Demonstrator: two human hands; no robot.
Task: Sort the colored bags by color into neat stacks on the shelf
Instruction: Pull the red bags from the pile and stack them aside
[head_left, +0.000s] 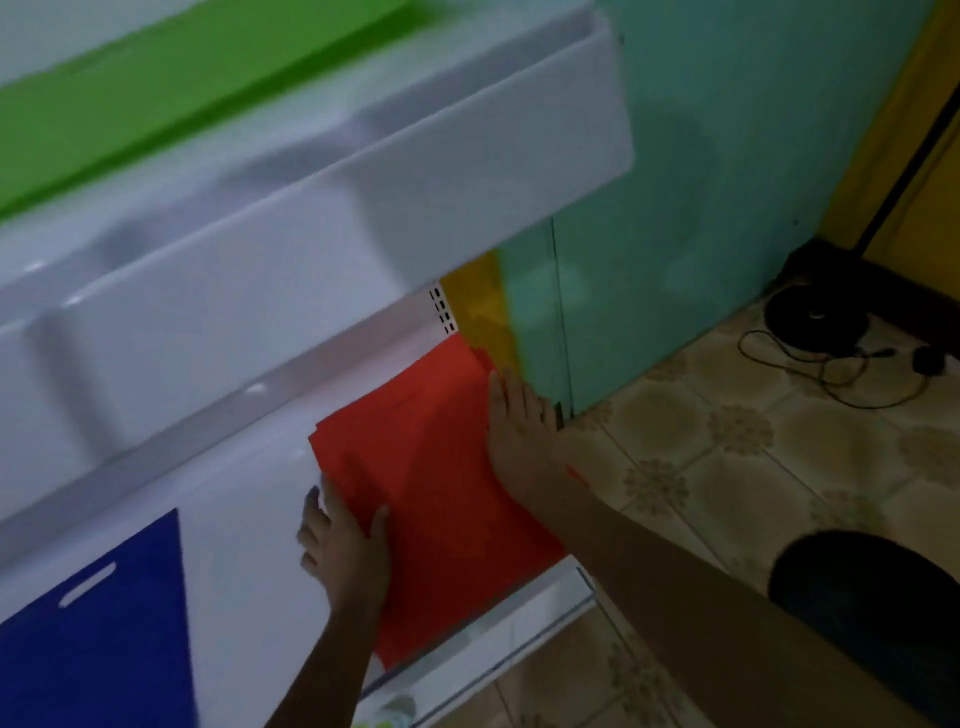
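Both hands lie flat and spread, left hand (345, 545) and right hand (517, 431) pressing opposite edges of the red flat fabric bag stack (447, 483) on the white shelf (249, 519).

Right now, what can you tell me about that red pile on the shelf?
The red stack is a pile of flat, matte, fabric-like bags lying on the white shelf near its right end. The edges are not squared: several layers fan out at the far corner. The near edge reaches the shelf's front lip. The left hand presses on its left edge, and the right hand lies flat along its right side. A blue bag lies apart, further left.
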